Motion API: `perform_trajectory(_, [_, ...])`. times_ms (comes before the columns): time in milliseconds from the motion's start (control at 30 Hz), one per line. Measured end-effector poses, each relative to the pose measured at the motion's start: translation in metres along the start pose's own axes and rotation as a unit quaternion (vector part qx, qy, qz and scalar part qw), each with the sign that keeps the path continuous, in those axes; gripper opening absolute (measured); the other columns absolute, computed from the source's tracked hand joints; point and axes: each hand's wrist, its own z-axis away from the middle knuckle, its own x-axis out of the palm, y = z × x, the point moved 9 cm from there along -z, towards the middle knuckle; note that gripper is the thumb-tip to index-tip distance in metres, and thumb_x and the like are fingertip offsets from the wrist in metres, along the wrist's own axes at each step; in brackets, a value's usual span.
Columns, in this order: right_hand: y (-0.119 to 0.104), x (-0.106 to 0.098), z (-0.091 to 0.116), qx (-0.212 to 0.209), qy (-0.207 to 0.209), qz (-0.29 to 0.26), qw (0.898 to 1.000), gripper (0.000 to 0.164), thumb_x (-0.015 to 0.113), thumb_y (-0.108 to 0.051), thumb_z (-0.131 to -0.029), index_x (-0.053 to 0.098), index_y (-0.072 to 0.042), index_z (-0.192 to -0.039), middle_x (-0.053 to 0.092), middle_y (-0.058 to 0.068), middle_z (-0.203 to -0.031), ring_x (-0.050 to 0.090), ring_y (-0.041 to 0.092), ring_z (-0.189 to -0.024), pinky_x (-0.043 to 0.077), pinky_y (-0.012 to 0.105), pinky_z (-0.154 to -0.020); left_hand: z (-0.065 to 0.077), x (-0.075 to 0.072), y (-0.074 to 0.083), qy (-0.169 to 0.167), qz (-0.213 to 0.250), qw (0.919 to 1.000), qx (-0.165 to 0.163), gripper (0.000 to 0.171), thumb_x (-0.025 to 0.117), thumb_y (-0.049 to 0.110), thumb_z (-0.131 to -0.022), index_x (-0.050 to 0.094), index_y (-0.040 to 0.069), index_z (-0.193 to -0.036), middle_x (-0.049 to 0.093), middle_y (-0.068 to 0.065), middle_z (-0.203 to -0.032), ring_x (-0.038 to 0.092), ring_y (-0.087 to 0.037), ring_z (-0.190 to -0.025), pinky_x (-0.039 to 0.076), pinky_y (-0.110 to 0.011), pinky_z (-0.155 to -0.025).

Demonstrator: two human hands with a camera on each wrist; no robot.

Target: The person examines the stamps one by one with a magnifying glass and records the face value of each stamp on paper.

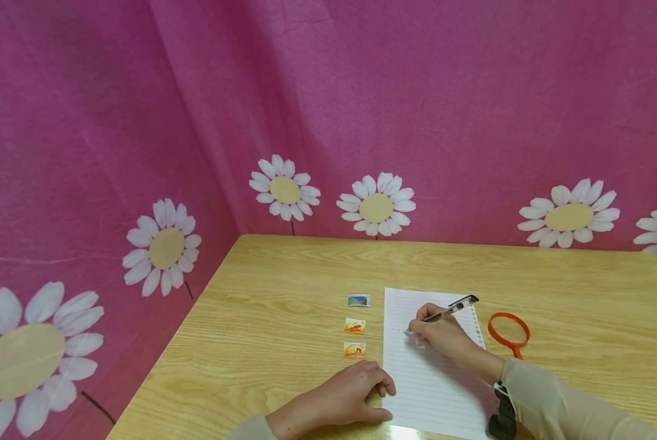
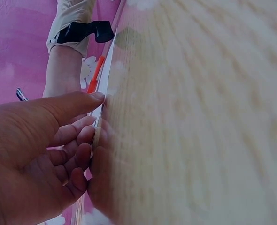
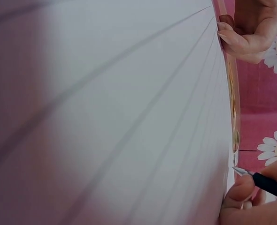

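My right hand (image 1: 440,336) pinches a pen (image 1: 451,308) with a clear barrel and black cap end. Its tip (image 3: 239,170) meets the upper part of a lined sheet of paper (image 1: 433,391), where a few faint marks show. On the sheet's lower left edge rest the thumb and fingertips of my left hand (image 1: 352,394), the fingers loosely bent. In the left wrist view the same hand (image 2: 40,150) touches the paper's edge from the side. Left of the sheet lie a blue-green stamp (image 1: 359,300) and two yellow-and-red stamps (image 1: 354,326), in a column.
A red magnifying glass (image 1: 509,330) lies right of the paper, its handle partly behind my right forearm. The wooden table (image 1: 284,293) meets a pink cloth (image 1: 444,110) with daisies at its back and left. A black band (image 1: 504,412) circles my right wrist.
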Motion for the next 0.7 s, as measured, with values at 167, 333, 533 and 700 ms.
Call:
perform_trajectory(167, [0.0018,-0.0051,0.0002,0.02,0.018,0.022,0.999,0.013,0.064,-0.013,-0.082,0.051,-0.01,-0.079,0.052,-0.004,-0.062,0.046,0.009,-0.057,0.037,0.022,-0.053,-0.0003,-0.0006,-0.0003,-0.001,0.001,1.0,-0.001,0.023,0.076,0.031,-0.085,0.065,0.019,-0.102,0.054,0.016,-0.089,0.044,0.008,-0.083,0.04,-0.009,-0.079])
perform_trajectory(333, [0.0024,-0.0059,0.0008,0.019,0.023,0.03,0.999,0.014,0.065,-0.012,-0.082,0.051,-0.01,-0.079,0.051,-0.005,-0.062,0.045,0.007,-0.056,0.037,0.022,-0.052,-0.0003,-0.0004,0.0006,0.005,-0.006,0.9999,0.01,0.024,0.076,0.03,-0.085,0.065,0.019,-0.102,0.054,0.015,-0.089,0.044,0.008,-0.083,0.039,-0.008,-0.079])
perform_trajectory(533, [0.0041,-0.0055,0.0003,0.018,0.023,0.03,0.999,0.013,0.065,-0.013,-0.082,0.052,-0.009,-0.08,0.053,-0.004,-0.063,0.047,0.008,-0.057,0.039,0.022,-0.052,-0.0005,0.0008,-0.0001,0.004,-0.003,0.9999,0.015,0.023,0.076,0.029,-0.086,0.065,0.018,-0.103,0.054,0.015,-0.089,0.044,0.008,-0.082,0.039,-0.008,-0.078])
perform_trajectory(700, [0.0026,-0.0041,-0.0005,0.01,0.014,0.015,1.0,0.015,0.065,-0.01,-0.082,0.051,-0.009,-0.08,0.053,-0.004,-0.062,0.046,0.007,-0.056,0.039,0.022,-0.052,-0.0006,-0.0001,-0.0004,0.004,-0.002,0.9999,0.011,0.023,0.076,0.029,-0.086,0.065,0.018,-0.103,0.054,0.015,-0.088,0.043,0.008,-0.082,0.039,-0.008,-0.078])
